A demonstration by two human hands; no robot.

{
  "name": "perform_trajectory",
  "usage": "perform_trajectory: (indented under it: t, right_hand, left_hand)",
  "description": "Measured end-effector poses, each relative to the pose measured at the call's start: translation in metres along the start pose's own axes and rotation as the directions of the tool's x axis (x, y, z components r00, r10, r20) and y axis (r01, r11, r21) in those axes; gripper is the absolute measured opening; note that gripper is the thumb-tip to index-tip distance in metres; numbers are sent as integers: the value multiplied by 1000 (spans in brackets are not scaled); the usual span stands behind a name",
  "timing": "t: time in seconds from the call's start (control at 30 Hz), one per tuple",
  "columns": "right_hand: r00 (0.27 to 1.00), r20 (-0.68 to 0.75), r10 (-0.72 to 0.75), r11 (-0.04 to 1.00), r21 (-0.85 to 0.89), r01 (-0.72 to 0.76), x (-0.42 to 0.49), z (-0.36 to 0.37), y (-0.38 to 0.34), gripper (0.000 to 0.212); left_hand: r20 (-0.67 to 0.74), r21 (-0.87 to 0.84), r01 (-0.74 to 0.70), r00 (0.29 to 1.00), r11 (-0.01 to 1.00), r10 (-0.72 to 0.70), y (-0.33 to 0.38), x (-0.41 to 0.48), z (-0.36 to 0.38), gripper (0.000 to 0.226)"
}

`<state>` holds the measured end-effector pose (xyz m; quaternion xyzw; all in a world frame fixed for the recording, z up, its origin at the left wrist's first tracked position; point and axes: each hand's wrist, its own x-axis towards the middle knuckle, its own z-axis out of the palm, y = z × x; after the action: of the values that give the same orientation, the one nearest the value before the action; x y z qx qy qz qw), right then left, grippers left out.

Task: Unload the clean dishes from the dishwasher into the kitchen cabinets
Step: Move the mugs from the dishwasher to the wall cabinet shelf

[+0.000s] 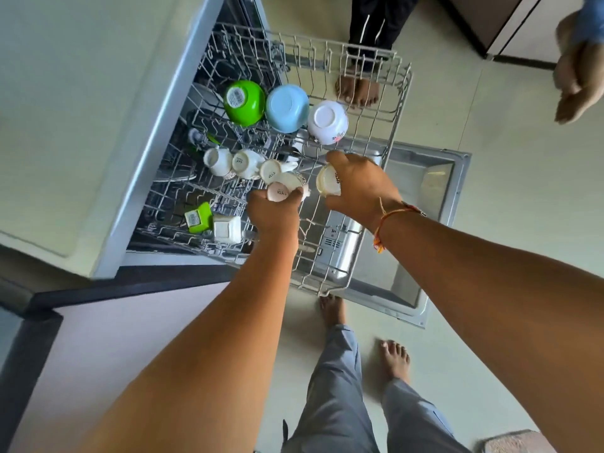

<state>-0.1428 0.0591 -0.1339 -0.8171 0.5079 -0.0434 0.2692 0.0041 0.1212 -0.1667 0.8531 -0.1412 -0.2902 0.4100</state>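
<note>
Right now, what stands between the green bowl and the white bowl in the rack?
A light blue bowl, upside down, as the head view shows.

Pale, smooth floor ran throughout under soft, even light. Pale countertop sat at left, above lilac cabinet fronts with dark edging. Brown-fronted unit stood at upper right on a dark plinth. Speckled mat corner lay at lower right.

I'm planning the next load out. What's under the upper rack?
Through the rack wires: the open door and, at left, what look like plates. Bowls, cups, the left hand and right hand cover the rest.
</note>
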Motion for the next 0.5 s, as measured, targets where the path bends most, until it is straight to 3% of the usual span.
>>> perform_trajectory:
  t: [0.27,0.5]
  right_hand:
    - [975,-142,-169,978,97,184,-85,-94,-56,63]
    - [847,-306,-435,877,71,475,-156,-169,-137,67]
  left_hand:
    - [-118,-12,-262,959,965,259,47,-105,-92,57]
    - [-247,-85,-460,869,884,428,91,-203,-194,46]
